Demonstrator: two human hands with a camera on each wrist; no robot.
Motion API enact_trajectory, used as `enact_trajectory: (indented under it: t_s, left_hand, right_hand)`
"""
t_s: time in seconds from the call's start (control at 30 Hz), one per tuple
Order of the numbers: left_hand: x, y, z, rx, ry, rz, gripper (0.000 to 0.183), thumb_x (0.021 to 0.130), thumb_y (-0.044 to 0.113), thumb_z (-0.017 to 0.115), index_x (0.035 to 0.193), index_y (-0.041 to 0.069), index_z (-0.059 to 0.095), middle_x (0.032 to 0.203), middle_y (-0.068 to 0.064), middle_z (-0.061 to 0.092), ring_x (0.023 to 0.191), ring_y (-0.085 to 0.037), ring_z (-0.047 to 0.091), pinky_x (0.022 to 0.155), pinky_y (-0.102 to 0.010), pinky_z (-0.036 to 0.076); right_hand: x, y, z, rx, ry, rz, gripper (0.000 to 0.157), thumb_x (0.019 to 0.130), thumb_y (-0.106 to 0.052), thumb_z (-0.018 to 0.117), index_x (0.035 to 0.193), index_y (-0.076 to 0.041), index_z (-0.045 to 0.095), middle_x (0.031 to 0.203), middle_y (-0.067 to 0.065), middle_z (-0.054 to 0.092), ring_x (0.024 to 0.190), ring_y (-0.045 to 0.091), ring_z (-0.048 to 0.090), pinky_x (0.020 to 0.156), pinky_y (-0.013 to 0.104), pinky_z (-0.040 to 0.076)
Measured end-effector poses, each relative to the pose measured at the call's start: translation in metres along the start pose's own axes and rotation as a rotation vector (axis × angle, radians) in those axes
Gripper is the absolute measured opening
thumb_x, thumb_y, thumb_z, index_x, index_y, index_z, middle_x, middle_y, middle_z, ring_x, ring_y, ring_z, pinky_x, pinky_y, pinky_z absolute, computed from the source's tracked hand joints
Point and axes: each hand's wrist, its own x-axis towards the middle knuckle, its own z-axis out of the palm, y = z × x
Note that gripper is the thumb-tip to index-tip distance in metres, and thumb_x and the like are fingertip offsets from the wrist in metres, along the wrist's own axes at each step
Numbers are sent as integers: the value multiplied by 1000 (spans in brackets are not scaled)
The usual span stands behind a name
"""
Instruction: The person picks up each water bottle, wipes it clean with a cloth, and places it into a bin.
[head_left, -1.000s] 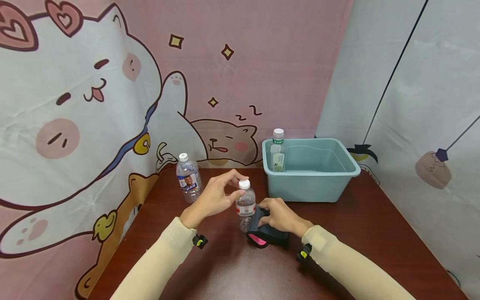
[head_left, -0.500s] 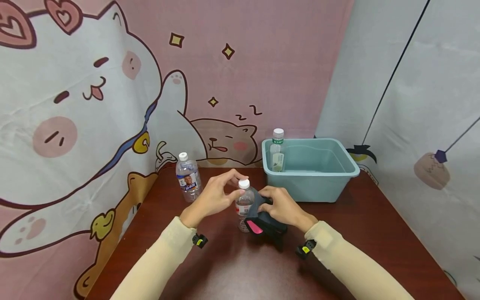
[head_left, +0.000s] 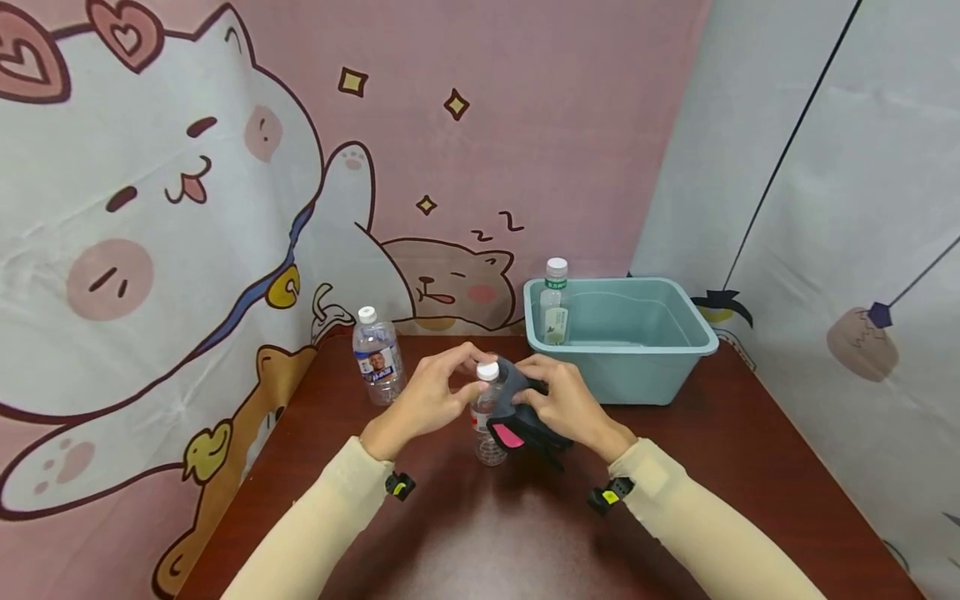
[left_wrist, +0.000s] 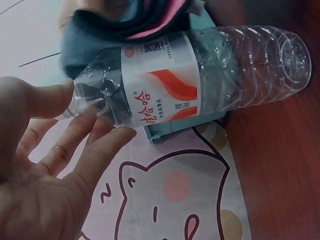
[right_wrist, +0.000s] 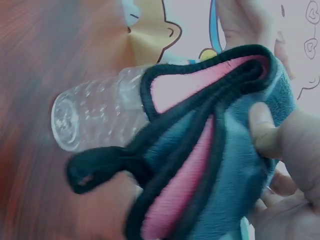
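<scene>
A clear plastic water bottle (head_left: pixel 483 427) with a white cap and a red-and-white label stands upright on the table. My left hand (head_left: pixel 429 390) holds it by the neck, thumb and fingertips just below the cap. A folded cloth (right_wrist: pixel 235 170), grey-blue outside, pink inside, with black edging and a black loop, is pinched between the thumb and fingers of my right hand (head_left: pixel 564 402). The cloth lies against the bottle's right side near the shoulder, covering part of the label in the head view. Some right fingers are hidden behind the cloth.
Another clear bottle (head_left: pixel 378 362) with a blue label stands at the back left. Behind my right hand is a light blue plastic tub (head_left: pixel 622 371), with a green-labelled bottle (head_left: pixel 556 312) upright in its left end. A patterned curtain (head_left: pixel 465 167) borders the brown table (head_left: pixel 480 542).
My right hand has raised the cloth along the bottle's right side, from low by the base up toward the neck. My left hand has stayed at the bottle's neck.
</scene>
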Motion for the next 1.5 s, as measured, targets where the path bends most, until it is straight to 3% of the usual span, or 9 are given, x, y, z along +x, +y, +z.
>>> enact_trajectory:
  t_s: [0.2, 0.57, 0.8, 1.07, 1.27, 1.5]
  left_hand:
    - [5, 0, -1, 44, 19, 41, 34, 105, 8, 87, 136, 15, 75, 124, -5, 85, 117, -25, 83, 110, -52, 69]
    - [5, -1, 4, 6, 33, 52, 42, 104, 7, 88, 143, 15, 74, 135, -8, 84, 121, -26, 83, 113, -52, 69]
    - [7, -3, 5, 6, 80, 63, 40, 104, 9, 89, 142, 13, 76, 134, -6, 84, 120, -23, 83, 108, -44, 71]
    - [21, 6, -10, -20, 209, 65, 37, 107, 11, 86, 144, 11, 76, 126, -7, 82, 107, -20, 85, 93, -35, 74]
    - [42, 21, -30, -11, 332, 116, 36, 105, 11, 85, 141, 8, 77, 118, -9, 81, 101, -22, 82, 88, -41, 74]
    - [78, 42, -49, -12, 492, 198, 34, 106, 14, 84, 138, 5, 77, 113, -12, 81, 97, -24, 81, 84, -46, 74]
  right_hand:
    - [9, -10, 0, -10, 90, -36, 24, 101, -10, 93, 125, -11, 91, 123, 2, 83, 114, 20, 80, 102, 48, 69]
    - [5, -9, -5, -7, 88, 4, 25, 102, -12, 92, 126, -12, 90, 124, 2, 83, 115, 22, 80, 104, 51, 69]
    - [-5, -5, -12, -4, 120, 29, 27, 102, -13, 92, 129, -13, 90, 125, 2, 85, 115, 22, 82, 100, 50, 70]
    - [-22, 6, -25, -34, 172, 53, 30, 101, -9, 92, 129, -19, 90, 124, -2, 85, 116, 20, 83, 98, 47, 71]
    - [-38, 11, -36, -50, 194, 60, 32, 99, -6, 93, 127, -21, 90, 122, -5, 85, 114, 18, 83, 95, 40, 71]
    - [-53, 18, -47, -87, 231, 43, 32, 98, -4, 94, 126, -18, 90, 120, -4, 86, 110, 18, 83, 94, 17, 64]
